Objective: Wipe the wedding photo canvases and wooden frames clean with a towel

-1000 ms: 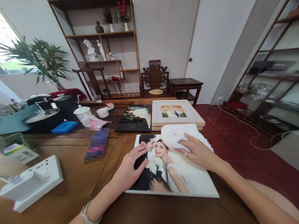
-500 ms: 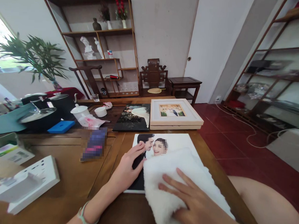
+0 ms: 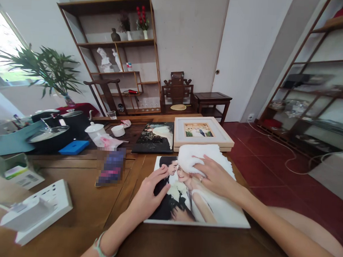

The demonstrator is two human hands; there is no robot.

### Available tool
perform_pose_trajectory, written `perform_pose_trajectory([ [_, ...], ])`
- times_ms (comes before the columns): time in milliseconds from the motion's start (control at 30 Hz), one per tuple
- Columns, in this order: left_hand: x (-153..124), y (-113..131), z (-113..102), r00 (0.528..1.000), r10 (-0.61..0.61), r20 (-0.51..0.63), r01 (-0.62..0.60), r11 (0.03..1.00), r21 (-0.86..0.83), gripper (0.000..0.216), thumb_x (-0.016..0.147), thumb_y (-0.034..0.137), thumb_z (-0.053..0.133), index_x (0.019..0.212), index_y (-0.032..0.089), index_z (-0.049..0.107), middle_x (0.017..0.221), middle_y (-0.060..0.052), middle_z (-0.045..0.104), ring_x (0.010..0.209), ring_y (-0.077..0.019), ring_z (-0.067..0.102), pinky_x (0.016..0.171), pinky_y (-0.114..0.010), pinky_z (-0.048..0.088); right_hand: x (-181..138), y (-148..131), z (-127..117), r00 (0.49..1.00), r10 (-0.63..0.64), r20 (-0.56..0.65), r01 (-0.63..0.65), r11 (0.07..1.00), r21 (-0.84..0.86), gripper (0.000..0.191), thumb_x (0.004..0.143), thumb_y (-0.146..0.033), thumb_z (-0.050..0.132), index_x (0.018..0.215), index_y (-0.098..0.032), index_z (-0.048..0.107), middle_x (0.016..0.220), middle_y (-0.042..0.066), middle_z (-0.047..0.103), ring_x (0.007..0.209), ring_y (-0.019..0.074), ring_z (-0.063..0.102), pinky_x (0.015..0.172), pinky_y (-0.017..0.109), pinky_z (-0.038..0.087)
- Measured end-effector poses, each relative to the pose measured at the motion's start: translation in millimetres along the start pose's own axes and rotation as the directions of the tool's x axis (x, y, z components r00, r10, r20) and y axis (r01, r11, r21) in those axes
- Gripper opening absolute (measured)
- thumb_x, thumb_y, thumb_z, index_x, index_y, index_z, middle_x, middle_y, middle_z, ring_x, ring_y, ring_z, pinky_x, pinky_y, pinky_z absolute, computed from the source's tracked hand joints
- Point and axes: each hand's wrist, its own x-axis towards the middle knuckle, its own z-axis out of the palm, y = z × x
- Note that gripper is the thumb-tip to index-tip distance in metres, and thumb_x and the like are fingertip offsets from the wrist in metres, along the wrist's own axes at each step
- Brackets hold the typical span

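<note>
A large wedding photo panel (image 3: 202, 205) lies flat on the wooden table before me. My left hand (image 3: 150, 190) rests on its left side, fingers stretched out and the thumb apart, holding nothing. At the panel's upper right, my right hand (image 3: 212, 174) presses a fluffy white towel (image 3: 206, 154) onto the surface, its fingertips sunk into the cloth. The towel covers the panel's top right part. Just behind the panel lie a dark photo panel (image 3: 154, 137) and a cream picture frame (image 3: 226, 142) with a small photo in it.
On the left stand a white power strip (image 3: 45, 214), an open box (image 3: 24, 171), a blue box (image 3: 74, 147) and a black pan (image 3: 50, 136). A white lidded bowl (image 3: 94, 131) and a small white cup (image 3: 118, 130) sit farther back. Red floor tiles (image 3: 267, 174) lie beyond the table's right edge.
My right hand has pushed the towel from the panel's lower right up to its top edge, uncovering the lower part of the photo. My left hand stays in place on the panel.
</note>
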Motion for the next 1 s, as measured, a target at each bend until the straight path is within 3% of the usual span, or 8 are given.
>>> perform_pose_trajectory([
  [167,-1,-1,1,1.0,-0.013,0.013,0.013,1.0,-0.002,0.036,0.088,0.03,0.051,0.122,0.018,0.058,0.136,-0.011,0.053,0.129,-0.0243,0.045,0.107,-0.046,0.037,-19,-23,-1,0.998,-0.024,0.049,0.023,0.999,0.023,0.025,0.083,-0.012,0.048,0.1,-0.017,0.066,0.115,0.013,0.065,0.13,0.0277,0.04,0.109,0.056,0.022],
  [267,-1,-1,1,1.0,-0.013,0.001,0.013,1.0,-0.007,0.038,0.089,0.028,0.05,0.125,0.017,0.055,0.136,-0.012,0.053,0.128,-0.0246,0.046,0.106,-0.046,0.038,-45,-48,-4,0.993,-0.05,0.103,0.044,0.997,0.056,0.025,0.079,-0.012,0.052,0.096,-0.018,0.068,0.125,0.014,0.06,0.131,0.029,0.038,0.108,0.058,0.022],
  [367,0,-1,1,1.0,-0.007,-0.013,0.006,1.0,-0.017,0.036,0.091,0.025,0.045,0.124,0.016,0.056,0.135,-0.012,0.054,0.128,-0.024,0.047,0.107,-0.045,0.037,-68,-67,-3,0.968,-0.184,0.171,0.167,0.98,0.106,0.021,0.078,-0.012,0.055,0.089,-0.021,0.07,0.133,0.012,0.054,0.129,0.0324,0.039,0.106,0.061,0.027],
  [467,0,-1,0,1.0,0.0,-0.004,0.0,1.0,-0.013,0.036,0.092,0.022,0.041,0.123,0.017,0.057,0.135,-0.011,0.054,0.129,-0.0231,0.046,0.108,-0.046,0.036,-79,-74,0,0.942,-0.295,0.161,0.277,0.953,0.123,0.023,0.08,-0.01,0.052,0.077,-0.023,0.07,0.131,0.01,0.054,0.126,0.0322,0.043,0.104,0.061,0.03],
  [600,-1,-2,1,1.0,0.003,0.01,-0.003,1.0,-0.001,0.037,0.092,0.02,0.038,0.125,0.017,0.057,0.136,-0.011,0.053,0.129,-0.0223,0.046,0.108,-0.046,0.036,-65,-69,-5,0.959,-0.196,0.202,0.168,0.975,0.147,0.018,0.076,-0.013,0.057,0.087,-0.022,0.07,0.133,0.012,0.053,0.129,0.0293,0.041,0.108,0.055,0.027],
  [700,-1,-2,1,1.0,0.009,0.006,-0.009,1.0,-0.012,0.037,0.092,0.019,0.039,0.125,0.019,0.057,0.136,-0.01,0.053,0.129,-0.0217,0.045,0.108,-0.044,0.036,-41,-55,-6,0.985,-0.088,0.148,0.069,0.989,0.129,0.023,0.078,-0.012,0.055,0.095,-0.02,0.068,0.132,0.015,0.054,0.13,0.0261,0.04,0.109,0.052,0.024],
  [867,-1,-1,0,1.0,0.011,0.001,-0.011,0.999,-0.034,0.037,0.091,0.02,0.041,0.123,0.018,0.058,0.135,-0.01,0.054,0.129,-0.0219,0.045,0.108,-0.043,0.036,-1,-25,3,0.993,-0.065,0.102,0.056,0.995,0.081,0.024,0.09,-0.024,0.047,0.104,-0.018,0.065,0.138,0.017,0.048,0.133,0.0275,0.034,0.107,0.056,0.024],
  [1000,-1,-1,0,1.0,0.008,0.0,-0.008,1.0,-0.028,0.037,0.092,0.02,0.04,0.124,0.017,0.058,0.135,-0.01,0.054,0.129,-0.0217,0.046,0.108,-0.043,0.036,6,-26,5,0.992,-0.047,0.121,0.043,0.998,0.036,0.026,0.091,-0.022,0.044,0.106,-0.017,0.066,0.134,0.016,0.052,0.135,0.0294,0.029,0.108,0.057,0.021],
])
